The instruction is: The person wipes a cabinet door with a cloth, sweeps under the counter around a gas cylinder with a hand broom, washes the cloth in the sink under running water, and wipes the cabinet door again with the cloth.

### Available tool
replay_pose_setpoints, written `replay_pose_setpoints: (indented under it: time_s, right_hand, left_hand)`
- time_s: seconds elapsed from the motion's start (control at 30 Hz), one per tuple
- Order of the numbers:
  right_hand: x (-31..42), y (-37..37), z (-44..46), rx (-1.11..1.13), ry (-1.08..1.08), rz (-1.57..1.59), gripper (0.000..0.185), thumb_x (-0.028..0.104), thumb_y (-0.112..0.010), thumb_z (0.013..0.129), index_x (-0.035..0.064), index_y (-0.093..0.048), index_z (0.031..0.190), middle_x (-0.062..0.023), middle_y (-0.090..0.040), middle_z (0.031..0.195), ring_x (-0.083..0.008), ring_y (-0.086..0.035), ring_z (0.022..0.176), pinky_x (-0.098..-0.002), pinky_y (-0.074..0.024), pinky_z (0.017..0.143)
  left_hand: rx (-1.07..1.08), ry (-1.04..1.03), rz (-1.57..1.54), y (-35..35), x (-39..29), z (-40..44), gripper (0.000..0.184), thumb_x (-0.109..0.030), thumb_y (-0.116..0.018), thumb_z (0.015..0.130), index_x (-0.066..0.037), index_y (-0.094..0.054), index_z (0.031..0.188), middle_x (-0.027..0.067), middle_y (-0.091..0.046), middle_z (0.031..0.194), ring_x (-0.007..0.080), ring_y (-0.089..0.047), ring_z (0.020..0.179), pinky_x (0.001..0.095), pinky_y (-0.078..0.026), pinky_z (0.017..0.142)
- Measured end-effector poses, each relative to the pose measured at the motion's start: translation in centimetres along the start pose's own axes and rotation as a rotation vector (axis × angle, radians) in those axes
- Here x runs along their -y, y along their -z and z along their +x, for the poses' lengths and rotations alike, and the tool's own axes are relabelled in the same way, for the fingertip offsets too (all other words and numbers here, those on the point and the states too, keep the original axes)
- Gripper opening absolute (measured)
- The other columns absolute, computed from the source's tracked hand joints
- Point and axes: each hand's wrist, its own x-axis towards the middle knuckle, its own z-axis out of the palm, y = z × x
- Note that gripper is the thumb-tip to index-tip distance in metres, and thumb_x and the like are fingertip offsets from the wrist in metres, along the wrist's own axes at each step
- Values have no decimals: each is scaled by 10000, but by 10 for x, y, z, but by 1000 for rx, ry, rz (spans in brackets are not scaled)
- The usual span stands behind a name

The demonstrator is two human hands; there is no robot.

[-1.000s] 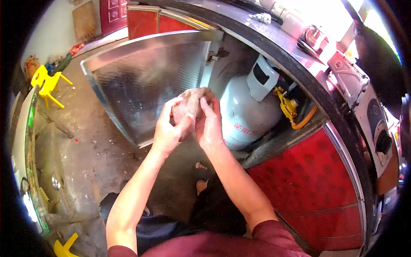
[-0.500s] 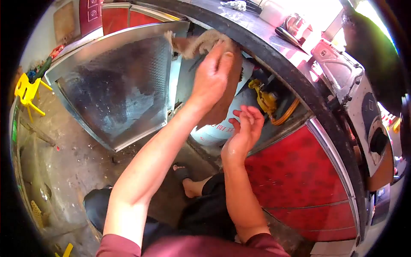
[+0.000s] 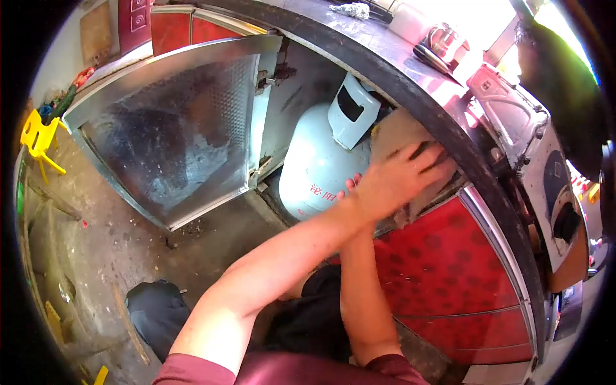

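Observation:
My left hand (image 3: 407, 176) reaches across my right arm into the open cabinet. Its bent fingers press on a brown cloth (image 3: 401, 131), which hangs out above and below the hand. Beside the cloth stands a pale grey gas cylinder (image 3: 317, 163) with red characters on its side and a slotted collar on top. My right hand (image 3: 352, 183) is beneath my left wrist, in front of the cylinder. Only some of its fingertips show, and the rest is hidden. The yellow regulator is covered by the cloth and hand.
A metal-backed cabinet door (image 3: 173, 135) stands swung open on the left. The dark countertop edge (image 3: 385, 83) curves over the opening. A red cabinet panel (image 3: 449, 276) is at the right, below a gas stove (image 3: 555, 186). A yellow stool (image 3: 38, 138) is at the far left.
My left hand has carried the cloth from the cabinet's left side to its right, uncovering the cylinder and covering the yellow regulator. My right hand now lies mostly hidden under my left wrist.

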Motion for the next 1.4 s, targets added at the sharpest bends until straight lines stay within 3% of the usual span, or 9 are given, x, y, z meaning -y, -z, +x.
replay_pose_setpoints:
  time_s: [0.27,0.47,0.67,0.8,1.03,1.13,1.23,1.3,1.4]
  right_hand:
    - [114,8,57,-210,-852,978,170,86,-551,781,111,-543,948,-33,-586,864,-161,-518,694,-321,-416,633]
    - [109,7,57,-23,-933,1035,189,77,-549,784,80,-553,972,-65,-596,864,-176,-542,660,-324,-437,578]
    - [56,-21,22,-60,-794,1041,177,79,-550,808,109,-534,981,-39,-583,884,-161,-522,685,-336,-436,608]
    - [99,-1,31,-28,-1169,1132,155,96,-589,807,151,-533,941,-4,-570,881,-151,-502,666,-334,-426,613]
    - [39,-16,-4,-38,-1008,1403,169,98,-601,809,150,-583,969,-38,-610,957,-169,-544,761,-359,-451,682]
    - [34,-21,-3,-24,-1077,1297,182,146,-534,840,98,-545,1016,-44,-581,885,-172,-514,705,-333,-422,621]
    - [104,0,18,-92,-1165,1096,186,81,-552,756,95,-534,940,-26,-554,805,-153,-478,652,-302,-376,571]
    - [106,-6,18,-51,-1207,1159,204,85,-562,744,98,-539,946,-28,-557,813,-159,-476,659,-315,-377,591]
    - [119,-17,21,35,-1244,1203,233,82,-584,729,99,-542,957,-31,-563,829,-161,-470,661,-326,-377,606]
  left_hand:
    - [-170,121,303,32,91,1,212,-77,-613,722,-115,-559,924,117,-534,985,340,-549,890,418,-485,699]
    - [-560,365,182,69,156,20,126,-56,-603,780,-10,-541,881,171,-558,889,387,-547,828,442,-440,708]
    - [-395,288,37,17,56,10,187,-17,-665,680,-77,-617,850,125,-536,892,336,-520,899,422,-423,795]
    - [-205,105,-94,-8,-39,18,235,-52,-655,663,-121,-655,887,63,-533,966,293,-514,961,381,-443,834]
    - [74,-71,56,9,-11,17,286,-125,-571,741,-151,-652,1014,24,-549,957,234,-546,917,362,-492,748]
    - [-148,97,200,18,22,10,233,-58,-570,744,-81,-640,965,57,-580,897,267,-569,875,394,-485,704]
    - [-437,748,-142,47,75,-1,185,-80,-541,867,22,-616,1001,139,-647,788,194,-613,648,312,-483,579]
    - [-559,859,-394,71,102,-12,253,-203,-541,926,9,-595,1053,34,-619,811,98,-545,682,256,-464,596]
    - [-673,806,-349,104,117,-4,228,-220,-550,935,-5,-570,1008,74,-623,855,132,-565,787,293,-455,712]
